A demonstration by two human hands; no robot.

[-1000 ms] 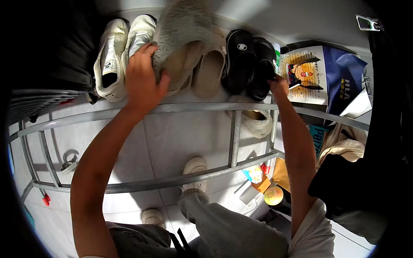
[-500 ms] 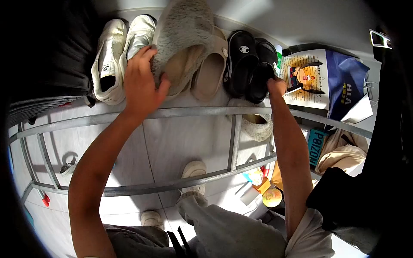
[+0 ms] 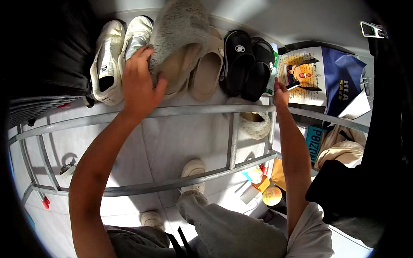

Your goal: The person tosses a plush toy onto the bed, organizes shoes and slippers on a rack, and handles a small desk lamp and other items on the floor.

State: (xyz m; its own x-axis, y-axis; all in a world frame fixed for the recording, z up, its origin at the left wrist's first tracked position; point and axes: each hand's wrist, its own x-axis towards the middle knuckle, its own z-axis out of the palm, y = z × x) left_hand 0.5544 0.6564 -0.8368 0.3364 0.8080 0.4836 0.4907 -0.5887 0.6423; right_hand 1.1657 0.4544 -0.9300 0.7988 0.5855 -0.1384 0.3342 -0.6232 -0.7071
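The fluffy grey slipper (image 3: 180, 34) may be toppled if pressed hard by the loosely spread, empty left grip (image 3: 142, 84), while the state of the right grip (image 3: 282, 93) cannot be told.

Beyond the rail (image 3: 193, 110), left to right — sneakers (image 3: 112, 45), slipper (image 3: 180, 30), clog (image 3: 208, 73), sandals (image 3: 237, 58) — with a bag (image 3: 344, 73) farther right.

A grey metal frame (image 3: 185, 111) spans the scene above a pale tiled floor (image 3: 180, 135). Far right, a dark-blue bag (image 3: 337, 77) reads "HLA". Nearer, a teal box (image 3: 315, 142) sits beside beige fabric (image 3: 342, 151). Dark pleated material (image 3: 47, 86) fills the far left.
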